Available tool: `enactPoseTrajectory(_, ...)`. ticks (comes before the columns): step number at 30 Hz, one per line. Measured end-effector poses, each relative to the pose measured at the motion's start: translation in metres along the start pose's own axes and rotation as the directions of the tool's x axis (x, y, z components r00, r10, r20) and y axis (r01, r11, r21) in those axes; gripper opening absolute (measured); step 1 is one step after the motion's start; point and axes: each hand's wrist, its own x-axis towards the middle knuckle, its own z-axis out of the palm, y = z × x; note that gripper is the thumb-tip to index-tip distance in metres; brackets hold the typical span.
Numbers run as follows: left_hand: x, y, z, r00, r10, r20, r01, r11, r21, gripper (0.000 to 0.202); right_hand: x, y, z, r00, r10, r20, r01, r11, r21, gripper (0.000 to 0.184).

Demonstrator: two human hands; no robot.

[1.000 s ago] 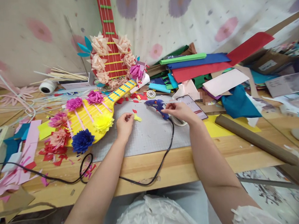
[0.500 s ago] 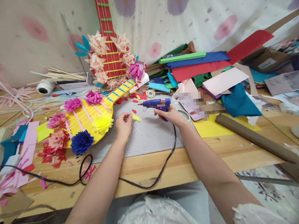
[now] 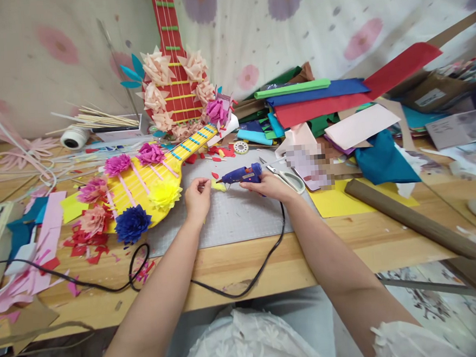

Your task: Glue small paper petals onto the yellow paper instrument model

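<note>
My right hand (image 3: 270,187) is wrapped round a blue hot glue gun (image 3: 241,175), its nozzle pointing left. My left hand (image 3: 197,195) pinches a small yellow paper piece (image 3: 218,187), which sticks out to the right of the fingertips. The nozzle is close to this piece; whether they touch I cannot tell. Left of my left hand lies a yellow paper guitar (image 3: 137,193) with pink strips and paper flowers. A yellow paper flower (image 3: 164,193) and a dark blue paper flower (image 3: 132,225) are on its near side. Both hands are over a grey cutting mat (image 3: 241,222).
Scissors (image 3: 293,180) lie right of the glue gun, beside a pixelated area. A black cord (image 3: 264,272) loops along the table front. A red paper guitar (image 3: 179,95) stands at the back. Coloured paper sheets (image 3: 318,99) pile up at the back right. A brown roll (image 3: 407,215) lies right.
My right hand has tilted the glue gun and brought its nozzle down and left to the yellow paper piece. The scissors behind it show more now. My left hand keeps its pinch.
</note>
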Motion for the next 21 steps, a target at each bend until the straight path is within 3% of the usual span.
enactPoseTrajectory(7, -0.0005, 0.0011, -0.0003, 1.0, 0.006, 0.012, -0.006, 1.0, 0.004, 0.016, -0.0018, -0.0006, -0.0026, 0.997, -0.073, 0.002, 0.073, 0.996, -0.048, 0.043)
enactPoseTrajectory(21, -0.0008, 0.001, -0.0001, 1.0, 0.01, 0.028, -0.01, 1.0, 0.001, 0.017, -0.0027, -0.002, -0.0027, 0.998, -0.056, 0.003, 0.056, 0.997, -0.057, 0.044)
